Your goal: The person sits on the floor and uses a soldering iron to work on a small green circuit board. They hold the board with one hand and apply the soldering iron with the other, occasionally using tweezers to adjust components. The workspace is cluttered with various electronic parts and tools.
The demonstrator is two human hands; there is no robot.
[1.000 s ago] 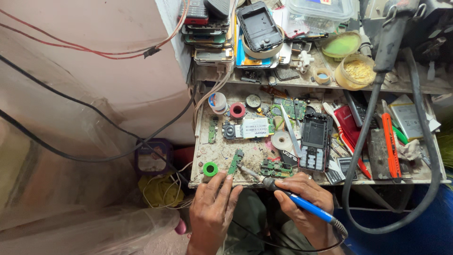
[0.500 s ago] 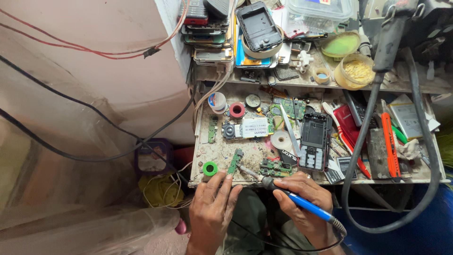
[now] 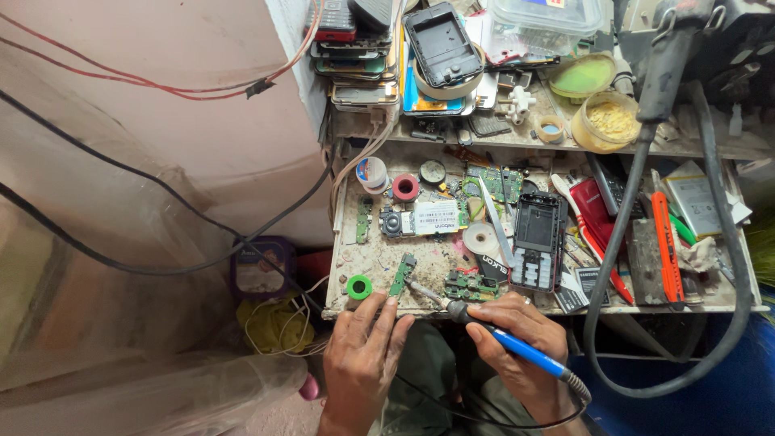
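Nothing has visibly shifted: hands [image 3: 367, 355], soldering iron [image 3: 492, 333] and small green board [image 3: 401, 275] lie as before.

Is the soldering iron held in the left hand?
No, the right hand grips the blue soldering iron; the left hand steadies a small green board.

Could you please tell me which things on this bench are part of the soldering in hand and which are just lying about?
In use: soldering iron in right hand; small green circuit board steadied by left hand.

Lying about: green solder spool, red tape roll, black phone frame, orange knife.
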